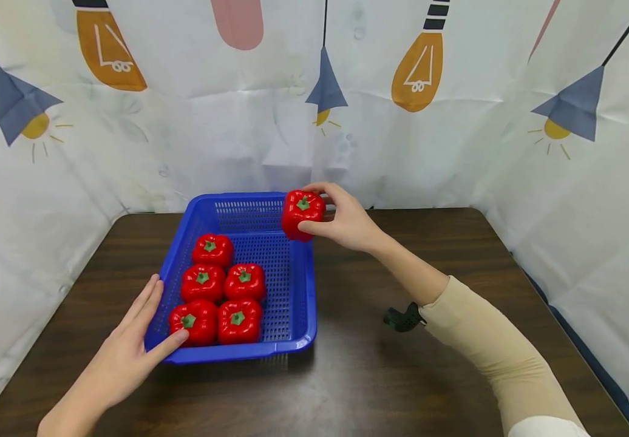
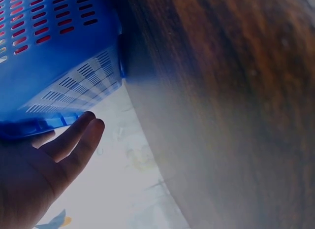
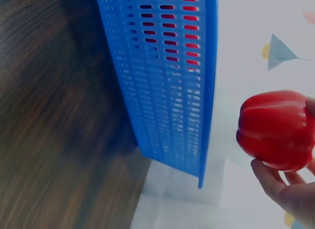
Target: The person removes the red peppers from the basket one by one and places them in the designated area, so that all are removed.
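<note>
A blue plastic basket point(image 1: 305, 291) with slotted walls stands on the table, left of the middle. Several red bell peppers with green stems, among them a front one point(image 1: 240, 320), sit in its left and middle part. My right hand point(image 1: 347, 221) grips another red bell pepper point(image 1: 302, 212) between thumb and fingers, above the basket's far right rim. In the right wrist view that held pepper point(image 3: 276, 130) is beyond the basket's wall. My left hand point(image 1: 129, 340) rests at the basket's front left corner, its fingers fairly straight along the outer side and its thumb over the rim.
The dark wood-grain table point(image 1: 380, 376) extends around the basket. A white cloth point(image 1: 227, 133) printed with lamps and bulbs hangs behind and at both sides. A small black device point(image 1: 404, 317) is at the right wrist, by the beige sleeve point(image 1: 489, 340).
</note>
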Available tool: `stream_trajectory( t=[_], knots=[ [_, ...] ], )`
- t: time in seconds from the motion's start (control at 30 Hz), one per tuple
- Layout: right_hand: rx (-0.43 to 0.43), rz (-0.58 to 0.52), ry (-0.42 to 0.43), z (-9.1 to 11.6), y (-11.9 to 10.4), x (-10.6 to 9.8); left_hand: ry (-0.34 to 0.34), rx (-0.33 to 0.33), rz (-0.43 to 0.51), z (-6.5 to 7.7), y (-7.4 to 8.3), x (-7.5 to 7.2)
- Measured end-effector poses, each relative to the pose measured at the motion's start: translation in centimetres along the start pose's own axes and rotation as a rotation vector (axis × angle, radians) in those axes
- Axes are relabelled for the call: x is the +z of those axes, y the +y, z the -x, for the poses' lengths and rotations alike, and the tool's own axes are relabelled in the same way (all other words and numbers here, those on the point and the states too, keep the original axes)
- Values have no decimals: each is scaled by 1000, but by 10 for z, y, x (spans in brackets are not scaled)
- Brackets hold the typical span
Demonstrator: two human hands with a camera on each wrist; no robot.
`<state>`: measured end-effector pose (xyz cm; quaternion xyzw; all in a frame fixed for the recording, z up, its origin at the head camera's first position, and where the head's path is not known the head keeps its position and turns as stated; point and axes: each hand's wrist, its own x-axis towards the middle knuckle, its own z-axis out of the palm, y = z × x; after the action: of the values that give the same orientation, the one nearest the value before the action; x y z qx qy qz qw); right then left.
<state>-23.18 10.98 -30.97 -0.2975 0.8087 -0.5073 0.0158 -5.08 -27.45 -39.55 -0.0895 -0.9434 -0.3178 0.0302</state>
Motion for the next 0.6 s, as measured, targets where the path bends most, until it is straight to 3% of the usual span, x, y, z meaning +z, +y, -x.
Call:
stream_trajectory(
  t=[0.27,0.6],
  knots=[
    [34,-36,18,14,3,-19,3,0,9,0,0,0],
    [92,-17,23,31,24,-36,3,-3,2,1,1,0]
  ],
)
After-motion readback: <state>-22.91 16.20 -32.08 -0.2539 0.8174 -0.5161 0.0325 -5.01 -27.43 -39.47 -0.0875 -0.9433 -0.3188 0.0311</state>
